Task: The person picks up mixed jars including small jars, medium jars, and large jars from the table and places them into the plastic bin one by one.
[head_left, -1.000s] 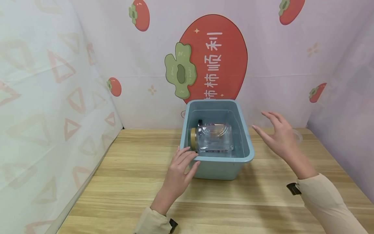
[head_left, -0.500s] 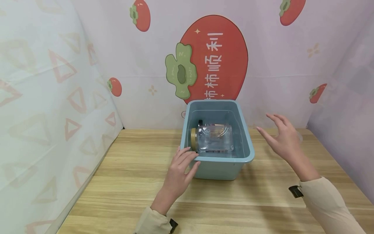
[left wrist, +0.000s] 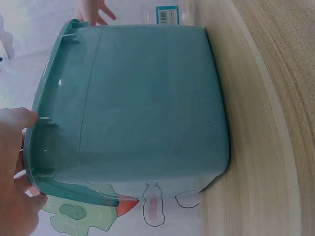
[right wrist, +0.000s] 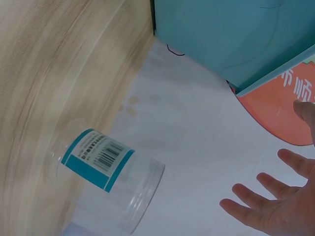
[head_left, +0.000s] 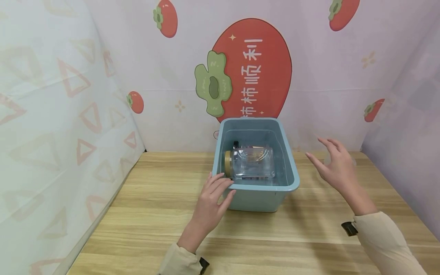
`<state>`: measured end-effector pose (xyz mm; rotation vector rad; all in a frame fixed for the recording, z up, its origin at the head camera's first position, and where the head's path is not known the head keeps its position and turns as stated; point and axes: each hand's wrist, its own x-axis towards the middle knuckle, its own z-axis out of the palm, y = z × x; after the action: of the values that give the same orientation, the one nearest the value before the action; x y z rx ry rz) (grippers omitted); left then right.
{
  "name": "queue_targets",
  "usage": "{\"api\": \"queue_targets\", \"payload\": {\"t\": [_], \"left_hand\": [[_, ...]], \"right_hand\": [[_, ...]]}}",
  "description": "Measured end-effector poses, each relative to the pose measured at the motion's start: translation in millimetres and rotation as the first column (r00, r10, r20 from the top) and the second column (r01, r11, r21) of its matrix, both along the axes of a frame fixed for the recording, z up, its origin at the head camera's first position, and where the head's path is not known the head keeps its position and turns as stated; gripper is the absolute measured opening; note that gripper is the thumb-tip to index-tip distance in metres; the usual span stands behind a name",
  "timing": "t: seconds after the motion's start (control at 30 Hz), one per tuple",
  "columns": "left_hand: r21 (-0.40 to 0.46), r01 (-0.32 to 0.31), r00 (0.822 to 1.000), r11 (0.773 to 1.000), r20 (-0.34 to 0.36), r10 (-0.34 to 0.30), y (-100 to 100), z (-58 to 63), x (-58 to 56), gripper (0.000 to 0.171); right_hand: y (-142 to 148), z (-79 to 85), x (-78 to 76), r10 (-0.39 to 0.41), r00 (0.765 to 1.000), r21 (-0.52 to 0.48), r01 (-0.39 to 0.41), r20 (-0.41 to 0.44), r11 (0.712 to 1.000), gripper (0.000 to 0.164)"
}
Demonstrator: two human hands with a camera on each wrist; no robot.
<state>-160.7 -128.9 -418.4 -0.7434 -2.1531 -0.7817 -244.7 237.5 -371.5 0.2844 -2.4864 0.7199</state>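
Observation:
A blue plastic bin (head_left: 254,200) stands on the wooden table in the head view. My left hand (head_left: 207,200) grips its rim at the near left corner, fingers over the edge and thumb on the outer side. Inside the bin, a clear jar with a gold lid (head_left: 252,164) lies on its side over other things, mostly hidden. To the right of the bin my right hand (head_left: 338,170) hovers with fingers spread, holding nothing. Near it stands a clear plastic jar (right wrist: 98,160) with a teal and white label, mostly behind the hand in the head view.
The wooden table (head_left: 154,225) runs back to a cloth (head_left: 172,126) printed with red persimmons. Another patterned cloth (head_left: 68,133) hangs along the left side, and a pale one (head_left: 409,145) along the right. A black item (head_left: 235,144) shows inside the bin.
My right hand has moved a little to the right and down, away from the bin and closer to the labelled jar. My left hand and the bin have stayed in place.

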Motion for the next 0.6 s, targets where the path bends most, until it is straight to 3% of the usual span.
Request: {"api": "queue_targets", "payload": {"t": [0.6], "left_hand": [[-0.003, 0.001, 1.0, 1.0, -0.001, -0.001, 1, -0.1, 0.6, 0.025]], "right_hand": [[14, -18.1, -4.1, -0.029, 0.999, -0.025, 0.029, 0.028, 0.999, 0.065]]}}
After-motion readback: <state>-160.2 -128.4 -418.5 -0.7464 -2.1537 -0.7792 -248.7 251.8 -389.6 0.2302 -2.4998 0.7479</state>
